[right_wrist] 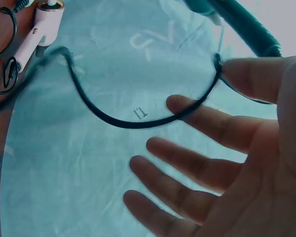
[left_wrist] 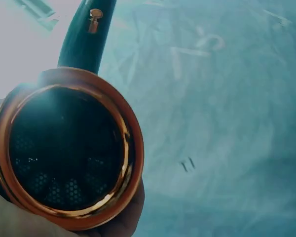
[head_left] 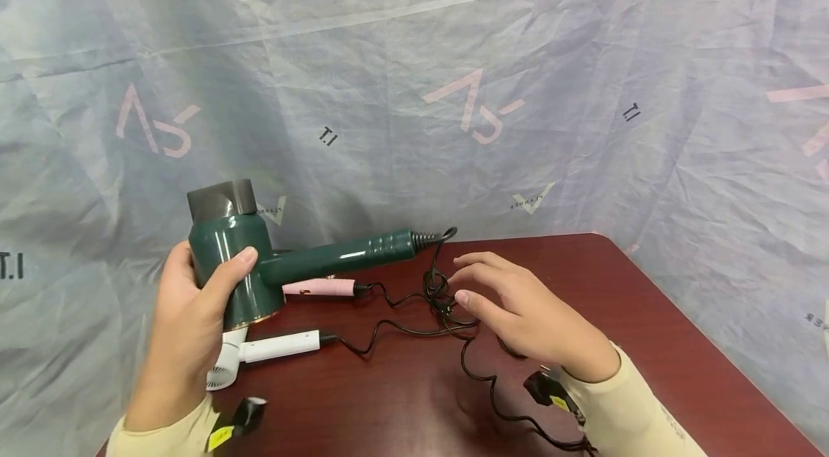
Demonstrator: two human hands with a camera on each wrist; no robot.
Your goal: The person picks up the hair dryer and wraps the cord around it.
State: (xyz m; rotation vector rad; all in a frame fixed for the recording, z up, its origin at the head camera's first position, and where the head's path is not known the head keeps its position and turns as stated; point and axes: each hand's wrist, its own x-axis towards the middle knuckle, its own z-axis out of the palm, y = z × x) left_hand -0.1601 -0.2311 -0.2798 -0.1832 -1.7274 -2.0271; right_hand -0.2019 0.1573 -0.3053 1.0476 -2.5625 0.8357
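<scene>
My left hand (head_left: 194, 299) grips the barrel of a dark green hair dryer (head_left: 337, 260), raised above the table with its grey nozzle (head_left: 223, 201) pointing up. In the left wrist view, its copper-rimmed intake (left_wrist: 69, 148) faces the camera. To the right of the handle end is my right hand (head_left: 527, 306), its fingers spread and slightly bent. The dryer's black cord (right_wrist: 138, 124) loops close to the thumb and index finger in the right wrist view; whether it touches them I cannot tell.
A pink hair dryer (head_left: 324, 288) and a white hair dryer (head_left: 281, 347) lie at the left of the dark red table (head_left: 401, 406). Black cords (head_left: 495, 388) tangle mid-table and run toward the front right. A grey printed sheet (head_left: 388, 83) hangs behind.
</scene>
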